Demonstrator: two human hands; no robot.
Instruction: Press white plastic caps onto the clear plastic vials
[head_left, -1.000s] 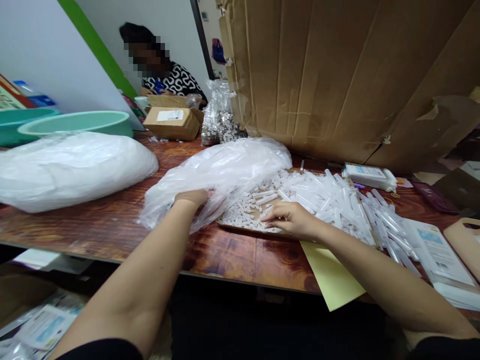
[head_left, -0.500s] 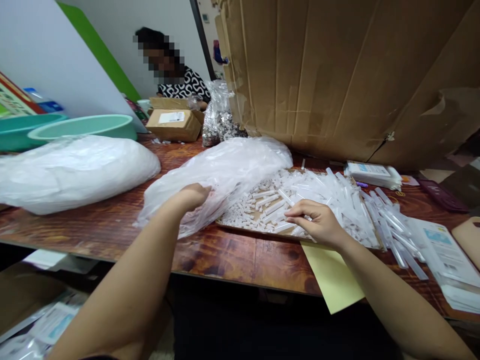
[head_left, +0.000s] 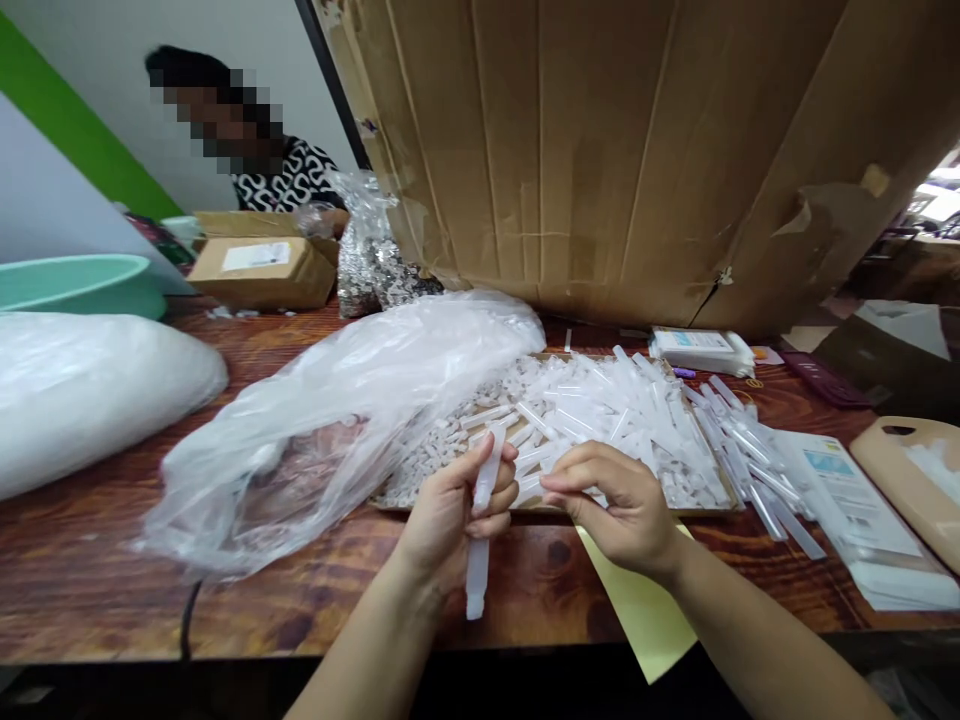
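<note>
My left hand [head_left: 450,510] is wrapped round a translucent white tube [head_left: 477,570], which stands nearly upright at the tray's front edge. To its right, my right hand [head_left: 615,500] is pinched at the fingertips; whatever it holds is too small to make out. Behind both hands, a shallow cardboard tray [head_left: 547,517] holds many clear tubes [head_left: 592,400] and small white pieces [head_left: 427,455]. A crumpled clear plastic bag [head_left: 322,400] lies left of the tray and over part of it. Part of a yellow sheet [head_left: 645,610] shows beneath my right hand.
More tubes [head_left: 757,460] and printed packets [head_left: 862,500] lie at the right, beside a beige tray [head_left: 885,440]. A full white bag [head_left: 97,390] is at the left. A large cardboard sheet [head_left: 585,150] stands behind. Across the table sits a person [head_left: 285,180] near a small box [head_left: 262,270].
My left hand has left the plastic bag, moved right, and now grips a tube. My right hand stays pinched near the tray's front. The view has shifted to the right.
</note>
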